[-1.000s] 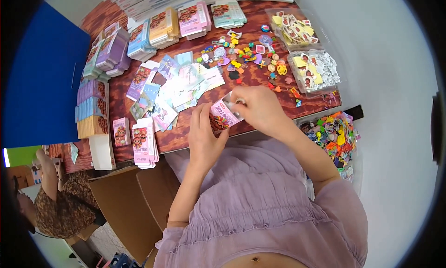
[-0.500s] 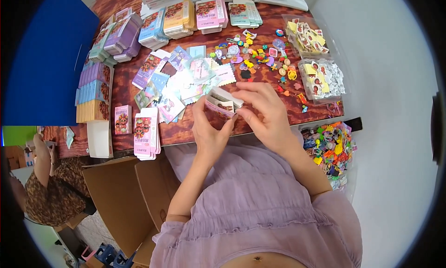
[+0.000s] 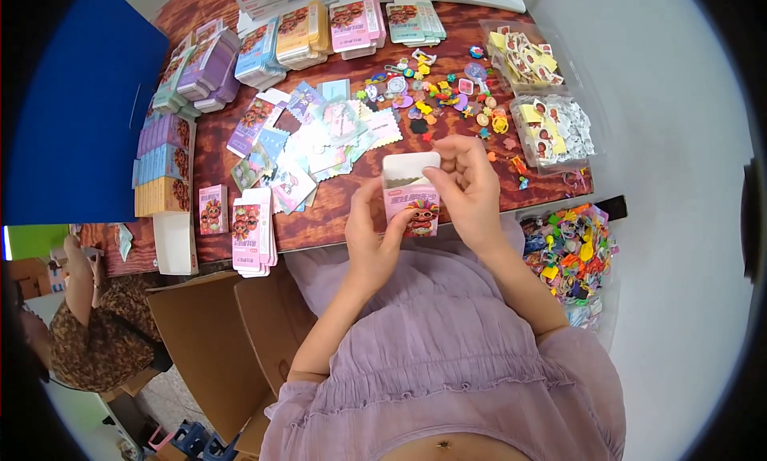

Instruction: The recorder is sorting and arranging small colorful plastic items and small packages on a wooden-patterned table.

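Observation:
A small pink card box (image 3: pixel 409 201) with a printed picture on its front stands upright in front of me, its white top flap raised. My left hand (image 3: pixel 373 236) is closed round its left side, thumb across the front. At the upper right edge, my right hand (image 3: pixel 470 191) pinches the box by the flap, thumb toward me and fingers curled behind. Beyond the box lies a spread of printed cards (image 3: pixel 319 145). Small colourful charms (image 3: pixel 447 97) are scattered to the right of those cards.
Stacks of small boxes (image 3: pixel 304 31) line the far side. Pink boxes (image 3: pixel 254 229) lie at the front left edge. Clear trays (image 3: pixel 551 133) hold stickers and silver packets; a bin of colourful trinkets (image 3: pixel 571 257) stands below right. An open carton (image 3: pixel 204 341) sits below left, near another person (image 3: pixel 100 325).
The box has turned from tilted, opening toward me, to upright with its printed front facing me. Both hands have shifted slightly right, and my right hand's fingers have curled.

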Tool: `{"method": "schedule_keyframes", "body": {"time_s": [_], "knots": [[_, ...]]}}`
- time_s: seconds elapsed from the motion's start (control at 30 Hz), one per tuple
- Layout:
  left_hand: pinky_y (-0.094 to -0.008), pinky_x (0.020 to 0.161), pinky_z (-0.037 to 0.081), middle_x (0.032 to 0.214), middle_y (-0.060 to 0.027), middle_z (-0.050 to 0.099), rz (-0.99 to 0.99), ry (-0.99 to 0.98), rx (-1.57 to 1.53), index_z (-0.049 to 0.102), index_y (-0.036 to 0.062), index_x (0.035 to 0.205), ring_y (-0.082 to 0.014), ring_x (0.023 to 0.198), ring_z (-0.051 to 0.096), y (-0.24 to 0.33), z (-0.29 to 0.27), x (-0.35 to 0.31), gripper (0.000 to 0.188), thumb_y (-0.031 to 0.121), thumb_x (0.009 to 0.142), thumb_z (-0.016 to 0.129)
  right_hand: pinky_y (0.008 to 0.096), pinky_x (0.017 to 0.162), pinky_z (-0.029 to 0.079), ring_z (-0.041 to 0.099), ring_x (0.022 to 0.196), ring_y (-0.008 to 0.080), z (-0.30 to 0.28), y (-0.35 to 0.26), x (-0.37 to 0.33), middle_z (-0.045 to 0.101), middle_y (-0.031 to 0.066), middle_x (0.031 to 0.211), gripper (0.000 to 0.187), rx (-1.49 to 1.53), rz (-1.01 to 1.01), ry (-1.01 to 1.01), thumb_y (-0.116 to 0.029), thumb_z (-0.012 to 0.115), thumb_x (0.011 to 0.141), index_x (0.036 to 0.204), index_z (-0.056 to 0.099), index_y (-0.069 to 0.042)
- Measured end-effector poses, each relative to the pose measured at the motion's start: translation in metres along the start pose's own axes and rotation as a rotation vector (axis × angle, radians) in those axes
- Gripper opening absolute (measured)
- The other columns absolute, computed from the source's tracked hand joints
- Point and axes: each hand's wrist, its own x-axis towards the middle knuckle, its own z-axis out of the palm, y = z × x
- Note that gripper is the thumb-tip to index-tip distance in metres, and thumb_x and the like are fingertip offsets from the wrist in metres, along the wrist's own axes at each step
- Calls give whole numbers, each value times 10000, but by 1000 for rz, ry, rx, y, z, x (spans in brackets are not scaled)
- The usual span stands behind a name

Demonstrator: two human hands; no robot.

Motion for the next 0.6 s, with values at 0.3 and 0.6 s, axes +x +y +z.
{"method": "schedule_keyframes", "body": {"time_s": [0.3, 0.6], "knots": [[-291, 867, 567, 1231, -121, 565, 24, 43, -192, 476, -17, 1338, -200, 1081, 640, 6, -9, 2, 491, -70, 886, 659, 275, 918, 492, 593, 1072, 141, -11, 6, -12, 587, 60, 1142, 242, 323, 104, -173, 12, 606, 938, 1177, 571, 30], [-261, 805, 571, 1079, -70, 642, -325, -192, -274, 494, -22, 1271, -131, 973, 665, 24, -27, 10, 432, -46, 881, 679, 188, 683, 472, 576, 867, 36, -15, 23, -22, 599, 30, 983, 229, 61, 34, -227, 11, 579, 942, 1168, 619, 17]]}}
